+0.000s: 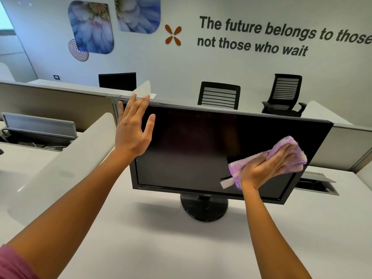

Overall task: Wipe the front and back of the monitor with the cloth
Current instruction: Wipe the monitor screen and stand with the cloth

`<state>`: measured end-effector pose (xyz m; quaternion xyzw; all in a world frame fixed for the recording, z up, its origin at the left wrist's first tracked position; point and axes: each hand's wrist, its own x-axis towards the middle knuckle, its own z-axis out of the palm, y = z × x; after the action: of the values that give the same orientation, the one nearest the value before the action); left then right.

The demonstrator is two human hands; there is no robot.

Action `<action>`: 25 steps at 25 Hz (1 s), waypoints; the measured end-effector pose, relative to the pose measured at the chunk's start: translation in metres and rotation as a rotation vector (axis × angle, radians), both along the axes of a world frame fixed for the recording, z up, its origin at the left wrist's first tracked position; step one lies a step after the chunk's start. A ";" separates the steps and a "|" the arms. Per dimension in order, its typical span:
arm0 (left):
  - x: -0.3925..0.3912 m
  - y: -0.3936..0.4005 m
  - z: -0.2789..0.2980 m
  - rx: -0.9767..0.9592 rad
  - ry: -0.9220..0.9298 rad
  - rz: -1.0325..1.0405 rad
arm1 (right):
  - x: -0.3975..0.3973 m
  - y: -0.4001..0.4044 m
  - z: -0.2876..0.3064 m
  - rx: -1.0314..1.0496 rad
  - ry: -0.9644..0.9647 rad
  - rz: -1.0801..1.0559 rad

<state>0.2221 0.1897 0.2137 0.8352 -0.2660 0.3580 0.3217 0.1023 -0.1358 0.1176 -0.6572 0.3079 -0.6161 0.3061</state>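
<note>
Purple cloth (267, 162), bunched under the right hand (263, 170), presses the monitor (191, 150) screen's lower right. The left hand (132, 129), fingers spread wide, steadies its upper left corner. The monitor stands mid-table (141, 248).

monitor (191, 150) on desk (161, 248) — chairs (219, 95) behind
</note>
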 end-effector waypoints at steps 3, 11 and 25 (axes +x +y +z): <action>0.002 0.005 0.000 0.005 0.012 -0.016 | 0.014 0.031 0.025 -0.060 0.016 0.022; 0.004 0.006 0.004 0.037 0.018 -0.057 | 0.046 0.103 0.026 -0.387 0.220 0.205; 0.029 0.050 -0.001 -0.076 0.067 -0.126 | 0.094 0.178 0.046 -1.244 0.382 0.323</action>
<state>0.2511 0.2400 0.2127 0.8154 -0.2934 0.3187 0.3840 0.1963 0.0423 0.1632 -0.8466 -0.1582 -0.4979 -0.1013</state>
